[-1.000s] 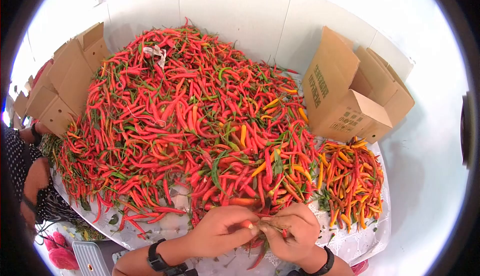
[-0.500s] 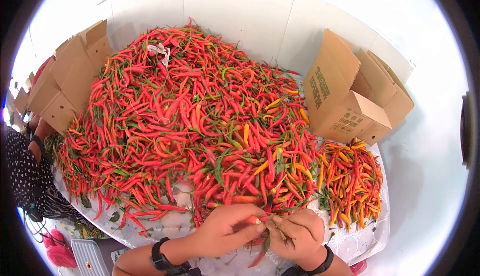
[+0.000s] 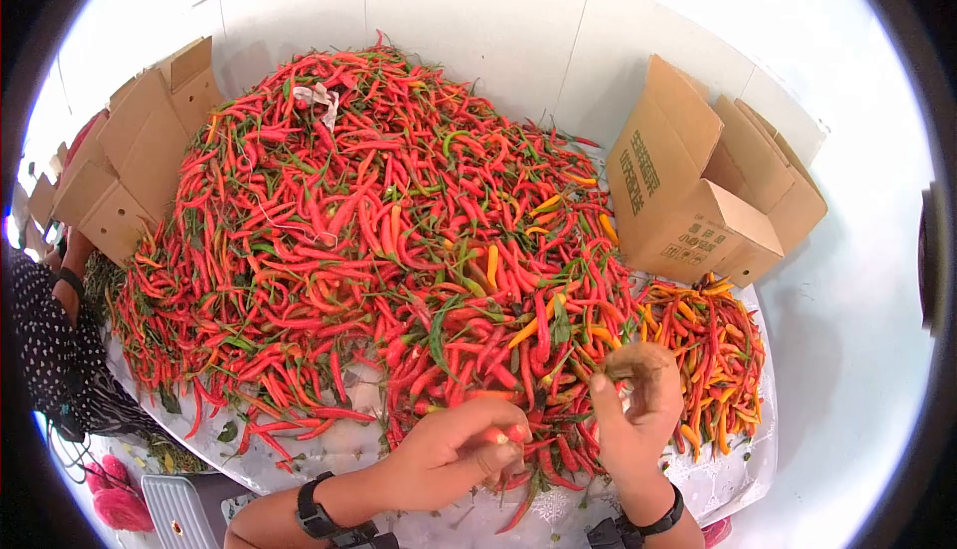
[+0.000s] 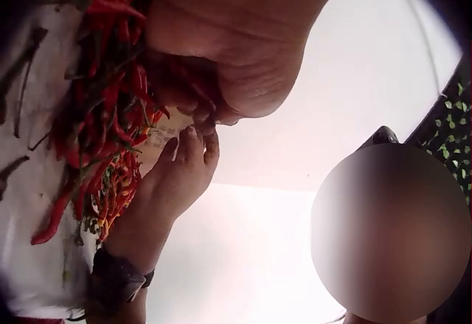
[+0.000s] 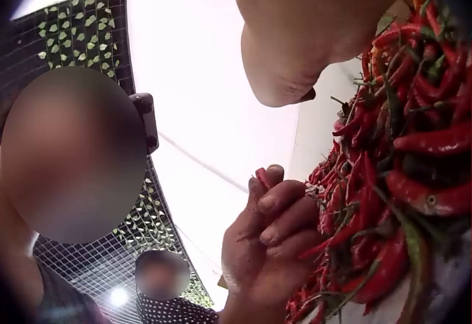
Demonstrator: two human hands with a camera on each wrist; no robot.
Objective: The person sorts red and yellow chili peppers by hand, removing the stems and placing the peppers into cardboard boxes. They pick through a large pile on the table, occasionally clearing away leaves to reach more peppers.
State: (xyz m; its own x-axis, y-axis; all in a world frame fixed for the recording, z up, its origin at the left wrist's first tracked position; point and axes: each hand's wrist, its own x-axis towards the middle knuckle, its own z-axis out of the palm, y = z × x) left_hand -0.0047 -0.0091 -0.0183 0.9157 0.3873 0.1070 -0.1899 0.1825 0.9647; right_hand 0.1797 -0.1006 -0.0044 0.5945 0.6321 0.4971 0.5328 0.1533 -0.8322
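My left hand (image 3: 439,459) pinches a red chili pepper (image 3: 495,436) between thumb and fingers at the near edge of a big pile of red chilies (image 3: 399,220). In the right wrist view the chili's red tip (image 5: 262,176) pokes out above the fingertips. Apart from it, to the right, my right hand (image 3: 643,424) is raised over the near side of the pile. Its thumb and forefinger bend toward each other with a gap between, and chilies show through behind. No held thing shows in it.
A smaller heap of red and orange chilies (image 3: 708,370) lies right of the big pile. An open cardboard box (image 3: 653,180) stands behind it; more cardboard (image 3: 140,140) stands at the left. Another person's dotted clothing (image 3: 45,340) shows at the left edge, beside the white-covered table (image 3: 349,444).
My right hand has parted from the left and moved up and right; the bunch of thin stems between its fingers no longer shows. My left hand stays nearly in place with the chili pepper.
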